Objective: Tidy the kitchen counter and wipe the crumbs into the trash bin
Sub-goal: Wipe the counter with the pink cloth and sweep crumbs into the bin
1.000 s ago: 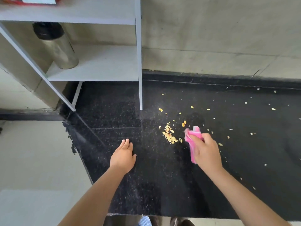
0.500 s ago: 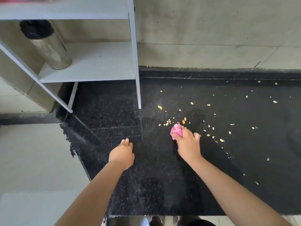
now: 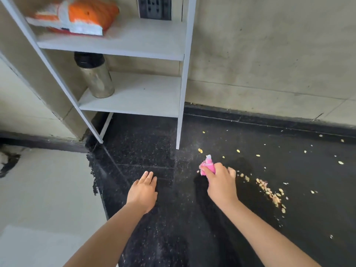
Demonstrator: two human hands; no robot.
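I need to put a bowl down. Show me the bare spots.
Bare counter between the rack's legs and the left hand, and the lower shelf right of the steel flask. Crowded: crumbs lie scattered right of the right hand gripping the pink cloth.

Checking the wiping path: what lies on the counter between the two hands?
Head view: only bare black counter lies between the flat left hand and the right hand gripping the pink cloth; the crumbs lie right of it.
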